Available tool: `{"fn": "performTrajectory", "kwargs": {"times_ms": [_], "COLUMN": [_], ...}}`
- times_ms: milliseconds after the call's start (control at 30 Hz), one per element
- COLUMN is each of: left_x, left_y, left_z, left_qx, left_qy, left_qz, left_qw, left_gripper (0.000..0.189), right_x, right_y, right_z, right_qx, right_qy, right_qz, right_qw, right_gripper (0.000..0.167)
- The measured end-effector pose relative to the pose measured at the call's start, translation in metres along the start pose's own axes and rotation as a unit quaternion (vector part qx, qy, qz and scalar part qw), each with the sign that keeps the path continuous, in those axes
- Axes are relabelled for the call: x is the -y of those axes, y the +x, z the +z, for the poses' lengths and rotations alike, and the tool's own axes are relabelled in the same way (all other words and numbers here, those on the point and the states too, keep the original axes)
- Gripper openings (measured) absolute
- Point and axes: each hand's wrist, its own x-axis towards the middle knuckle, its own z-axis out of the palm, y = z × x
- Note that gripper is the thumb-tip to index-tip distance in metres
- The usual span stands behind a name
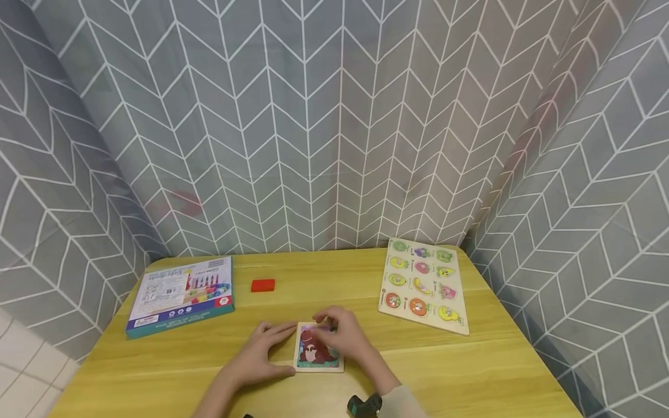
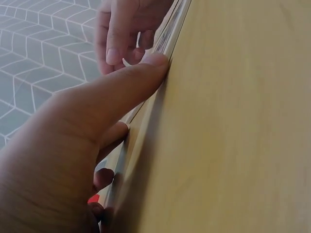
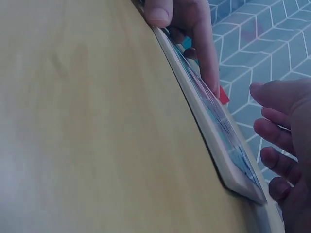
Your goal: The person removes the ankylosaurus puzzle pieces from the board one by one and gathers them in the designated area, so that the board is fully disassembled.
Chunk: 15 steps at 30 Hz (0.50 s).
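Observation:
A small square wooden picture puzzle (image 1: 315, 355), with a dark red cartoon animal on it, lies flat at the front of the table. My left hand (image 1: 265, 355) holds its left side, thumb at the near corner and index finger by the far corner. In the right wrist view, the left thumb (image 3: 159, 12) meets the puzzle's edge. My right hand (image 1: 345, 337) hovers over the puzzle's upper right part, fingers loosely bent. A gap shows between those fingers and the puzzle (image 3: 214, 114) in the right wrist view, and nothing is visible in them.
A flat box (image 1: 183, 296) with colourful print lies at the left of the yellow wooden table (image 1: 324, 278). Near it is a red block (image 1: 263, 285). To the right rests a fruit-and-vegetable board (image 1: 422, 284). A grey patterned curtain (image 1: 313, 128) closes off the back and sides.

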Motion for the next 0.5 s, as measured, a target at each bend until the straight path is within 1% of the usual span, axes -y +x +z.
{"fn": "performTrajectory", "kwargs": {"times_ms": [100, 267, 367, 500], "left_x": [0.003, 0.004, 0.003, 0.002], "left_y": [-0.003, -0.005, -0.004, -0.002], "left_z": [0.000, 0.000, 0.000, -0.001], "left_qx": [-0.001, 0.004, 0.004, 0.007], "left_qy": [0.009, 0.014, 0.017, 0.016], "left_qz": [0.001, -0.008, -0.011, -0.011], "left_qw": [1.0000, 0.9999, 0.9998, 0.9998], "left_gripper": [0.090, 0.100, 0.104, 0.104], "right_x": [0.002, 0.001, -0.003, -0.007], "right_y": [0.001, 0.003, 0.006, 0.011], "right_z": [0.004, 0.008, 0.010, 0.011], "right_qx": [0.008, 0.021, 0.023, 0.024], "right_qy": [-0.006, -0.020, -0.020, -0.018], "right_qz": [-0.008, 0.005, 0.005, 0.004], "right_qw": [0.9999, 0.9996, 0.9995, 0.9996], "right_gripper": [0.022, 0.014, 0.011, 0.010]}}
